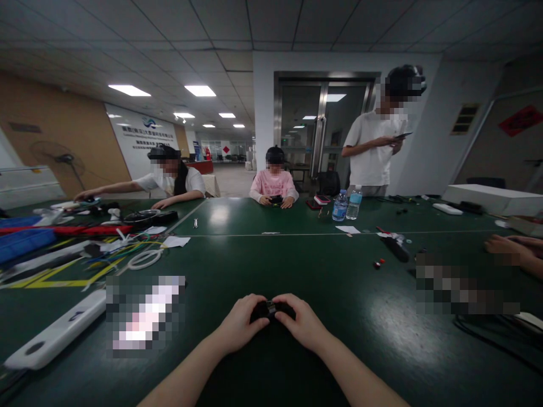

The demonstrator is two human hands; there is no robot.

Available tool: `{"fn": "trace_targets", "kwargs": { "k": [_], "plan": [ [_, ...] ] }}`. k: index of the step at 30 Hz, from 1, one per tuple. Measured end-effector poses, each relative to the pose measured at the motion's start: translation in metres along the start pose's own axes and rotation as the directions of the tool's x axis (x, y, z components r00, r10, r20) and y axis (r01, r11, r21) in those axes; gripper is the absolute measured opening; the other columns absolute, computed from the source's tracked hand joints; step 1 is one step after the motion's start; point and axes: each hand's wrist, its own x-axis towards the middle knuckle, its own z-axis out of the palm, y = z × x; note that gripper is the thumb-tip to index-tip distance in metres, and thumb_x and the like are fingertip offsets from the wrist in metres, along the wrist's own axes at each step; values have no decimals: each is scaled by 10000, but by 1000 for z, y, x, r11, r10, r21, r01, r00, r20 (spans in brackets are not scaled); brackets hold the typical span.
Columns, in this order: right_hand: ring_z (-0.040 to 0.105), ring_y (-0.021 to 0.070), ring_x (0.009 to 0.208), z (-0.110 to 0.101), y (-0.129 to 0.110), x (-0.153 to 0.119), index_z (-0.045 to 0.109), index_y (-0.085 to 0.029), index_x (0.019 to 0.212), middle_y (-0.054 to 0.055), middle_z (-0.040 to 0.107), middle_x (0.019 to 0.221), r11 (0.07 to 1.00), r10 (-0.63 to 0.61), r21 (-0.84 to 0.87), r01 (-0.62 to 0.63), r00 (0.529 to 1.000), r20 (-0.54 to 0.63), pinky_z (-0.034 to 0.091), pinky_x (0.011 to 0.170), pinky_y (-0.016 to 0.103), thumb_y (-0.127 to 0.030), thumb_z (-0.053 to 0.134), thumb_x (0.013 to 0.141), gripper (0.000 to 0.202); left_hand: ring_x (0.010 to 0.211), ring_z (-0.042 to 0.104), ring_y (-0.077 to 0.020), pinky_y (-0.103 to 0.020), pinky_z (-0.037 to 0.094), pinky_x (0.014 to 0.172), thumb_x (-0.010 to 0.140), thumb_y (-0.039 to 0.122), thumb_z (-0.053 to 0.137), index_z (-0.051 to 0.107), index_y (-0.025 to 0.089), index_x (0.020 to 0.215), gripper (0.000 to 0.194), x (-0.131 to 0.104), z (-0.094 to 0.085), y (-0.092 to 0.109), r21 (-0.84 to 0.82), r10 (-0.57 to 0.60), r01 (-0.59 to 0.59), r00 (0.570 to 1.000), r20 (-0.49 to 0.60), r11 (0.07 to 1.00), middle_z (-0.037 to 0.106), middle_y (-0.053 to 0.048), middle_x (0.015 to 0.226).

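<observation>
Your forearms reach over the green surface, where your left hand and right hand each pinch one end of a small black object between thumb and fingers, directly ahead of you. Leftward lies a long white casing; farther off, two water bottles stand right of a person in pink.

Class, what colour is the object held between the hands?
The object looks mostly black, in the head view.

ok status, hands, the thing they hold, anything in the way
Left hand, right hand gripping small black object, one per end. Bottles farther off, ahead-right, clear of hands.
</observation>
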Motion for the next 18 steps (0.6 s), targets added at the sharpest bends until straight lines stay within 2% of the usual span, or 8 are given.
{"fn": "trace_targets", "kwargs": {
  "k": [5, 9, 18],
  "plan": [
    [444, 198, 1158, 0, 1, -2, 580, -316, 1074, -8, 496, 1228, 1000, -20, -6, 21, 1000, 11, 353, 972, 376, -282, 524, 806, 275, 976, 520, -207, -337, 414, 855, 749, 310, 567, 512, 223, 1085, 352, -1, -2, 5, -20, -14, 14, 1000, -12, 1000, 569, -57, 1066],
    [483, 193, 1115, 2, 2, 0, 632, -277, 981, 6, 536, 1168, 999, -41, -15, 41, 999, 0, 360, 967, 360, -283, 560, 783, 211, 992, 519, -208, -340, 405, 881, 740, 295, 575, 516, 223, 1077, 350, -1, 0, 6, -27, -20, 20, 1000, -4, 999, 574, -55, 1068],
    [496, 184, 1092, 3, 6, 1, 603, -286, 1001, -5, 535, 1149, 999, -36, 9, 36, 999, -18, 388, 948, 347, -248, 605, 746, 257, 997, 522, -204, -334, 409, 878, 756, 311, 555, 508, 232, 1090, 347, -2, -2, 8, -41, -24, 24, 1000, 3, 999, 579, -44, 1075]
  ]
}}
